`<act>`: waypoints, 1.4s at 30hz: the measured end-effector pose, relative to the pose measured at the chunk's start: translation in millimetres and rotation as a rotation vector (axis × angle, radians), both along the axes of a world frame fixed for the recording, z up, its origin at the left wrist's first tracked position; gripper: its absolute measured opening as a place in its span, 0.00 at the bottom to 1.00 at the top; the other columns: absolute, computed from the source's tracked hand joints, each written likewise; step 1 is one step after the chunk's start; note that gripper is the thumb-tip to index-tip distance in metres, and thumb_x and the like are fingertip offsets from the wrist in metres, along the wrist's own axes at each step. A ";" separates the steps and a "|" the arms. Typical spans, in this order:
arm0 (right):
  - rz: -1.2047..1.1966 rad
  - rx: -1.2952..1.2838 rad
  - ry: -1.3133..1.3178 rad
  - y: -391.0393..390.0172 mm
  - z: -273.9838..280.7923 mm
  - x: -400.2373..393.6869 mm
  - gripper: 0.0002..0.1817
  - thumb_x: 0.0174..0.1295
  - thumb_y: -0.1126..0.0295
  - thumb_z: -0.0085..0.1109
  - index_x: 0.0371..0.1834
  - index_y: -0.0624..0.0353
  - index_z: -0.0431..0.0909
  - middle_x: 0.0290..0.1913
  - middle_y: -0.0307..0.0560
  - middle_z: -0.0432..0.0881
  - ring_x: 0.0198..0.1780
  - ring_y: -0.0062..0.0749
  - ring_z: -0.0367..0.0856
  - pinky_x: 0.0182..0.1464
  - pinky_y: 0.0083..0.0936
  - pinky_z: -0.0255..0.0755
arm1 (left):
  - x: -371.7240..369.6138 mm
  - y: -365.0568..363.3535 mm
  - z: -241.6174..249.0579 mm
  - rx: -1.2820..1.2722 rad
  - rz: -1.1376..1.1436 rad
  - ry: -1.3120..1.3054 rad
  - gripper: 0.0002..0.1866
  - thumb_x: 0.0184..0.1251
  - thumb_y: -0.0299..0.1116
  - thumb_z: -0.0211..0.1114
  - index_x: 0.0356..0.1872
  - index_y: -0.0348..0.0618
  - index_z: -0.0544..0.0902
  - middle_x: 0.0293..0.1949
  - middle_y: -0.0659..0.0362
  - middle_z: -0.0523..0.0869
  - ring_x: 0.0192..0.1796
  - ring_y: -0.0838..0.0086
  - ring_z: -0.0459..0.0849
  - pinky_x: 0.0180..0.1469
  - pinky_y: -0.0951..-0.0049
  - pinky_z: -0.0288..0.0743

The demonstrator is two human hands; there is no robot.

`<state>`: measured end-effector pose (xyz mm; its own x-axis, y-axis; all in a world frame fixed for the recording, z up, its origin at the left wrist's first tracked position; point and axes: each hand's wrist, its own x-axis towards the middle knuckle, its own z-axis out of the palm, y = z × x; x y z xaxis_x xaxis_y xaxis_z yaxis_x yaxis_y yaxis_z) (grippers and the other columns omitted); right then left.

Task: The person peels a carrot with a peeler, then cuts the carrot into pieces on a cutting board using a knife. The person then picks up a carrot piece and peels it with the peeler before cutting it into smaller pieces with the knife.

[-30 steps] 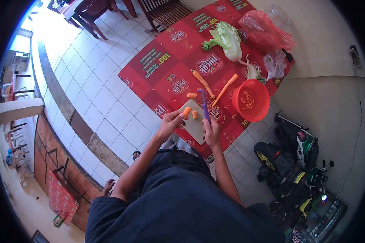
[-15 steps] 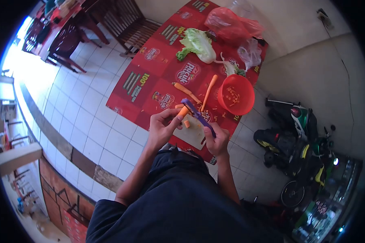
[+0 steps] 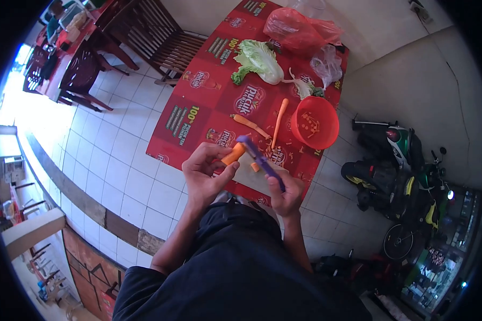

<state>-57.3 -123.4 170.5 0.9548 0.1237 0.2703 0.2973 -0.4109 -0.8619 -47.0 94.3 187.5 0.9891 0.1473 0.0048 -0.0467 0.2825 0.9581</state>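
Between the thumb and fingers of my left hand (image 3: 211,167) is a short piece of carrot (image 3: 234,154), held above the cutting board (image 3: 254,175). My right hand (image 3: 285,192) grips the handle of a purple peeler (image 3: 260,158), whose head is right at the carrot's end. Another cut carrot chunk (image 3: 255,167) lies on the board. Beyond it, a whole thin carrot (image 3: 280,123) and a second, partly peeled-looking carrot (image 3: 250,126) rest on the red tablecloth. Orange scraps are scattered near the board. A red bowl (image 3: 327,142) to the right contains carrot pieces.
Farther back on the table (image 3: 182,120) lie a napa cabbage (image 3: 260,61), some leafy greens (image 3: 306,88), a red plastic bag (image 3: 297,31) and a clear bag (image 3: 326,65). A wooden chair (image 3: 155,40) stands at the far left, and a motorbike (image 3: 383,179) is parked at the right.
My left hand has turned and drawn back slightly left with the carrot piece. The peeler's head has shifted a little lower, and the whole view has shifted slightly.
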 end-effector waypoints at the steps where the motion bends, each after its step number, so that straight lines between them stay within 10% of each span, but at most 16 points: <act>1: 0.035 -0.027 0.002 -0.3 -3.7 0.8 0.18 0.75 0.59 0.60 0.39 0.66 0.85 0.28 0.44 0.86 0.25 0.26 0.83 0.29 0.25 0.73 | -2.1 0.7 2.4 -0.001 0.015 -0.005 0.14 0.64 0.16 0.74 0.49 0.30 0.85 0.46 0.56 0.85 0.52 0.75 0.87 0.56 0.76 0.84; 18: 0.238 0.122 0.069 127.0 15.6 45.3 0.15 0.73 0.62 0.61 0.38 0.65 0.85 0.21 0.39 0.80 0.21 0.22 0.76 0.26 0.23 0.66 | 4.0 125.1 14.2 -0.660 -0.098 0.173 0.29 0.86 0.37 0.54 0.81 0.39 0.60 0.52 0.58 0.84 0.54 0.74 0.87 0.50 0.77 0.87; 30: 0.619 0.033 0.029 316.3 19.7 121.1 0.12 0.71 0.63 0.64 0.35 0.63 0.84 0.18 0.42 0.76 0.18 0.27 0.75 0.22 0.28 0.64 | 4.0 308.7 31.1 -0.325 0.062 0.249 0.22 0.74 0.34 0.70 0.62 0.29 0.82 0.48 0.50 0.91 0.46 0.74 0.92 0.54 0.77 0.87; 42: 0.760 0.051 -0.118 379.6 15.9 154.6 0.11 0.67 0.65 0.68 0.33 0.61 0.83 0.17 0.41 0.72 0.16 0.31 0.71 0.21 0.29 0.63 | -11.3 354.3 34.7 -0.566 0.248 0.366 0.19 0.77 0.32 0.68 0.59 0.25 0.83 0.47 0.45 0.91 0.46 0.73 0.92 0.53 0.77 0.88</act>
